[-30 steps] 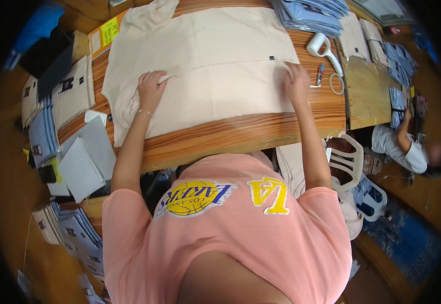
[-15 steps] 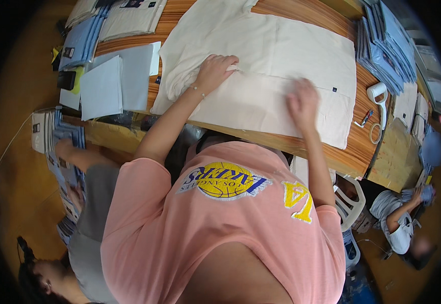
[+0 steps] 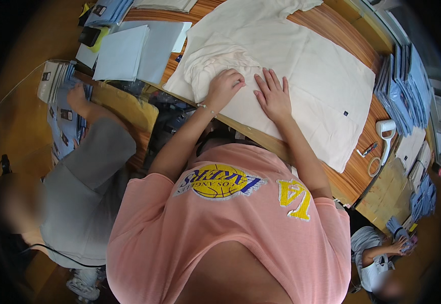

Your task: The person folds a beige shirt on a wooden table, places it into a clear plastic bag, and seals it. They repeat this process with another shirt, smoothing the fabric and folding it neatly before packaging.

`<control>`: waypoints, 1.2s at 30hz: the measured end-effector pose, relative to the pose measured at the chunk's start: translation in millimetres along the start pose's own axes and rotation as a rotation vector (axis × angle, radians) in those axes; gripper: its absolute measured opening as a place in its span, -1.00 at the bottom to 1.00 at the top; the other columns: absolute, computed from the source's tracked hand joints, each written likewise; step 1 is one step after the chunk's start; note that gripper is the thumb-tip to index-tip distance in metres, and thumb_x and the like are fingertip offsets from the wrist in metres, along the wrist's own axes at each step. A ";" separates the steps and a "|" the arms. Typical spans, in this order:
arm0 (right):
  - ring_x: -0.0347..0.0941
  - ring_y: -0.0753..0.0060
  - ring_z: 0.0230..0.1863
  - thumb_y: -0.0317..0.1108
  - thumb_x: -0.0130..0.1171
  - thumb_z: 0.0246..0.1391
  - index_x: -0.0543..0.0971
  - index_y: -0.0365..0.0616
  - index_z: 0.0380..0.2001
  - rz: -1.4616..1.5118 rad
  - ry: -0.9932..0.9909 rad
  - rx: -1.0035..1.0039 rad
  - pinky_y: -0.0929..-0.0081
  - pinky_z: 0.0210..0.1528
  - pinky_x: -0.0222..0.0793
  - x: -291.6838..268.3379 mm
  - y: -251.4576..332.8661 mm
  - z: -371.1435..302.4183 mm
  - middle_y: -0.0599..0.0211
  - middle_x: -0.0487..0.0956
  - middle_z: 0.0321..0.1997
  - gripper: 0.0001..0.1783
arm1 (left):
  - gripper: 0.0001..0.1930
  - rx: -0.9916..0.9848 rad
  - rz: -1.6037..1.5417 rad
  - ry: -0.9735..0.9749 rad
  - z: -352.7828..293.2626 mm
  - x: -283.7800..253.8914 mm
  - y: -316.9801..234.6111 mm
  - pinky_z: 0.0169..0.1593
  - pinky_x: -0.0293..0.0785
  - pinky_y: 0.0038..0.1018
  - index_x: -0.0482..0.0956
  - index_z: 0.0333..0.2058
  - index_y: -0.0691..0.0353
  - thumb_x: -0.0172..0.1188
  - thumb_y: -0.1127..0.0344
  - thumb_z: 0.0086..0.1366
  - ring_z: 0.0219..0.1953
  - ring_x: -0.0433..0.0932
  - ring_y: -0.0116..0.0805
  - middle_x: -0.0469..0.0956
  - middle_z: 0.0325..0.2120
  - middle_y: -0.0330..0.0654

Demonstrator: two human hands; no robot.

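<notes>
The left hand (image 3: 225,90) bends its fingers over the cloth, with the thumb close to the fingertips; I cannot tell whether a fold is pinched between them. The right hand (image 3: 273,97), just beside it, lies flat, palm down, with its fingers spread on the cloth and holding nothing. Under both hands is a cream garment (image 3: 311,76) of soft, matte fabric, spread over the table. Directly beyond the left hand its cloth is gathered in a rounded heap of small wrinkles, while to the right of the right hand it is almost smooth, with shallow creases and a small dark square label (image 3: 345,113). The wooden table (image 3: 339,25) shows striped brown grain beyond the hands. Farther right of the right hand there is a white hand tool (image 3: 385,133) with a rounded head and a looped handle, and near it a thin tape ring (image 3: 374,166). Behind these stands a leaning stack of blue garments (image 3: 407,88) in shiny clear plastic. To the left of the left hand lie flat white sheets (image 3: 122,53) with straight edges. Farther left, a co-worker's hand (image 3: 77,96) is at some packed garments (image 3: 64,114).
</notes>
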State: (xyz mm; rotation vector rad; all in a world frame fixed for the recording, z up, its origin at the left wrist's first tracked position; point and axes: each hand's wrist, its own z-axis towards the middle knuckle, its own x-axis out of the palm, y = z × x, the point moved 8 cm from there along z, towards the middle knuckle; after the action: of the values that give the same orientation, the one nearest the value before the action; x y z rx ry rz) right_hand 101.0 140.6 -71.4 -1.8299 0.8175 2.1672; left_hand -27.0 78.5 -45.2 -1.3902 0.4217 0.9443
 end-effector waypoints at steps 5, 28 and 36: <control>-0.09 0.26 0.40 -0.02 -0.16 0.19 0.23 0.13 0.23 -0.003 -0.001 -0.029 -0.05 0.34 -0.26 1.6 6.2 0.5 0.28 0.08 0.38 -0.45 | -0.85 -0.416 -0.587 0.013 -15.0 0.0 30.8 -0.26 0.40 -0.51 0.52 -0.42 0.30 0.15 0.32 0.21 -0.36 0.49 -0.39 0.52 -0.46 -0.22; -0.18 0.10 0.42 -0.07 -0.03 0.15 0.13 0.05 0.29 -0.198 -0.104 0.752 -0.15 0.32 -0.31 -67.6 -177.9 -254.2 0.15 0.00 0.40 -0.34 | -0.68 0.134 0.317 0.237 107.9 -71.2 144.5 0.22 0.17 -0.39 0.50 0.00 0.10 -0.05 0.18 0.34 0.18 0.29 -0.25 0.38 0.11 -0.21; 0.36 0.02 -0.01 -0.39 0.16 0.00 0.52 -0.21 -0.12 0.542 -0.148 0.371 0.23 0.07 0.22 -87.3 -25.8 -61.3 0.05 0.49 -0.06 -0.67 | -0.81 -0.032 0.115 0.016 83.5 -123.1 165.8 -0.17 0.43 -0.46 0.57 -0.30 0.20 0.12 0.22 0.23 -0.27 0.53 -0.27 0.56 -0.36 -0.20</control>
State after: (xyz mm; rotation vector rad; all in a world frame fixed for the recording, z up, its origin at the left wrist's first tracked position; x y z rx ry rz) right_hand 184.7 147.8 -0.8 -1.3549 1.6996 2.1920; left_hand -248.2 103.9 -43.6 -1.4147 0.5049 1.0381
